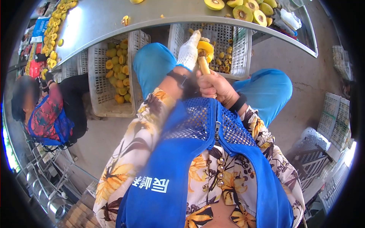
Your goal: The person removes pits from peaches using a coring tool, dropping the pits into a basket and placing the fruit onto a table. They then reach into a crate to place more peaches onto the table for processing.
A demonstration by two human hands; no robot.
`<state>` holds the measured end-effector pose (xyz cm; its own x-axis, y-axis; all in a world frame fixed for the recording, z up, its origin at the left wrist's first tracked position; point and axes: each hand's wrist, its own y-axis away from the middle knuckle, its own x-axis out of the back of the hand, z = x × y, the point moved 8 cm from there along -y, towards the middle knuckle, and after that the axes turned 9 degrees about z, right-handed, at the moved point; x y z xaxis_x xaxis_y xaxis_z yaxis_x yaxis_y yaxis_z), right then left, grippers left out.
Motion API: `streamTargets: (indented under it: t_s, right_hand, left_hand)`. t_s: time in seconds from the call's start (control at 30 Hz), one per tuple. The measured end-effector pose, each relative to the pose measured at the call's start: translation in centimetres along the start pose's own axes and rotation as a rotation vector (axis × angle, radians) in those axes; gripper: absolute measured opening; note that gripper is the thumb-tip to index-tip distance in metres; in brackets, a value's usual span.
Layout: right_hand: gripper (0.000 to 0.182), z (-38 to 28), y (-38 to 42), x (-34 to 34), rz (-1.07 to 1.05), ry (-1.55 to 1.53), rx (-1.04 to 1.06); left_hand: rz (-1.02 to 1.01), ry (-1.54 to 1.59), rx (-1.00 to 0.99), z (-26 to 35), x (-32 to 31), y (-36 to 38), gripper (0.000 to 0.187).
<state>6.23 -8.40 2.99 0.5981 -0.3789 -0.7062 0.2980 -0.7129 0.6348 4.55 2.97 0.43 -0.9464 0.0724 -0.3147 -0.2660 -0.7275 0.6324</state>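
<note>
My left hand [188, 52], in a white knitted glove, is closed on a yellow peach half [205, 48]. My bare right hand [216, 87] grips the light wooden handle [204, 66] of a pitting tool. The tool's head meets the peach half, and its exact shape is hard to make out. Below both hands, a white slatted crate [244, 51] stands between my knees, with several small yellow-brown scraps or pits [224, 62] inside it.
A metal table [110, 19] curves across the top, bearing halved peaches [243, 13] at right and a row of yellow pieces [57, 26] at left. A crate [95, 81] of peaches [119, 72] stands left of my knee. A co-worker [45, 114] sits further left.
</note>
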Motion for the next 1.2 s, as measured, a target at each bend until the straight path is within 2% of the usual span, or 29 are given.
streamTargets:
  t_s: [0.1,0.13,0.17,0.2,0.23,0.27,0.3,0.33,0.37,0.4,0.43,0.47,0.53,0.57,0.6,0.63,0.67,0.73,0.77,0.83,0.9,0.97,1.0,1.03,1.07,1.13,1.2]
  right_hand:
    - [0.012,-1.9,0.3,-1.3,-0.054,-0.107,0.117]
    - [0.011,-3.0,0.9,-1.3,-0.070,-0.138,0.177]
    - [0.011,-3.8,0.5,-0.3,-0.065,-0.186,0.199]
    - [0.013,-4.2,-0.2,0.9,0.093,0.127,0.251]
    - [0.016,-4.7,-0.7,2.0,0.258,0.437,0.297]
    - [0.020,-5.3,-1.2,3.5,0.432,0.742,0.331]
    - [0.027,-6.1,-2.3,5.1,0.528,0.964,0.429]
    - [0.034,-6.8,-3.4,6.7,0.651,1.186,0.511]
    - [0.035,-7.2,-4.3,7.6,0.711,1.123,0.415]
    - [0.036,-6.8,-5.0,8.8,0.764,1.056,0.309]
    - [0.036,-5.7,-5.5,8.9,0.636,1.085,0.339]
    - [0.036,-5.2,-5.7,9.2,0.636,1.081,0.403]
    - [0.035,-5.9,-5.5,8.0,0.633,1.095,0.551]
    - [0.033,-5.8,-4.3,6.5,0.600,1.008,0.435]
    - [0.030,-5.4,-4.2,6.6,0.587,1.024,0.419]
    - [0.028,-5.4,-4.3,6.7,0.573,1.045,0.411]
    - [0.025,-5.3,-4.3,6.8,0.562,1.065,0.398]
    - [0.025,-6.1,-2.1,6.0,0.587,0.993,0.385]
    - [0.026,-6.6,-0.8,5.5,0.601,0.959,0.381]
    - [0.024,-7.7,1.6,5.0,0.626,0.866,0.493]
    - [0.022,-8.4,3.4,4.9,0.633,0.774,0.589]
    - [0.023,-9.6,3.9,5.4,0.703,0.791,0.771]
    - [0.024,-10.5,4.3,5.0,0.735,0.798,0.861]
    - [0.037,-11.3,5.0,4.8,0.847,0.861,0.888]
    - [0.039,-12.5,5.6,3.7,0.868,0.833,0.975]
    - [0.044,-14.2,6.1,2.0,0.900,0.777,1.142]
    - [0.047,-15.1,5.0,1.4,0.830,0.793,1.197]
  left_hand:
    - [0.165,0.322,0.119,-0.5,1.7,-2.1,0.045]
    - [0.137,0.399,0.193,0.0,3.4,-2.9,0.048]
    - [0.262,0.338,0.053,3.2,5.3,-1.3,0.043]
    - [0.116,0.403,-0.100,4.8,8.6,-3.0,0.039]
    - [0.092,0.421,-0.195,7.7,11.0,-2.1,0.040]
    - [0.334,0.238,-0.364,10.7,13.6,0.2,0.039]
    - [0.603,0.010,-0.555,12.9,18.8,-0.5,0.036]
    - [0.739,-0.253,-0.572,14.8,19.1,2.2,0.032]
    - [0.818,-0.680,-0.601,16.9,21.0,2.2,0.034]
    - [0.885,-0.986,-1.000,19.4,20.6,3.5,0.035]
    - [0.869,-0.957,-1.036,20.1,19.2,4.1,0.036]
    - [0.859,-0.919,-1.077,21.1,17.3,4.4,0.036]
    - [0.687,-1.021,-1.099,22.0,11.8,2.1,0.040]
    - [0.563,-1.080,-1.077,21.5,7.9,1.0,0.041]
    - [0.438,-1.132,-1.055,21.0,3.3,0.4,0.043]
    - [0.377,-1.281,-0.925,20.3,-1.2,0.6,0.047]
    - [0.323,-1.452,-1.003,19.5,-4.5,-1.8,0.049]
    - [0.009,-1.532,-0.989,16.4,-10.3,-7.7,0.055]
    - [-0.017,-1.657,-0.940,14.8,-12.3,-9.8,0.054]
    - [-0.215,-1.505,-0.657,11.2,-13.7,-15.4,0.053]
    - [-0.285,-1.431,-0.501,10.8,-14.4,-14.6,0.054]
    - [-0.318,-1.281,-0.343,11.3,-13.5,-12.5,0.052]
    - [-0.244,-1.181,-0.462,12.6,-13.0,-11.4,0.055]
    - [-0.209,-1.006,-0.479,13.3,-12.3,-10.0,0.053]
    - [-0.172,-0.834,-0.494,14.3,-11.5,-6.3,0.051]
    - [-0.206,-0.573,-0.484,14.3,-9.5,-3.2,0.044]
    - [-0.193,-0.464,-0.472,13.4,-7.7,0.8,0.037]
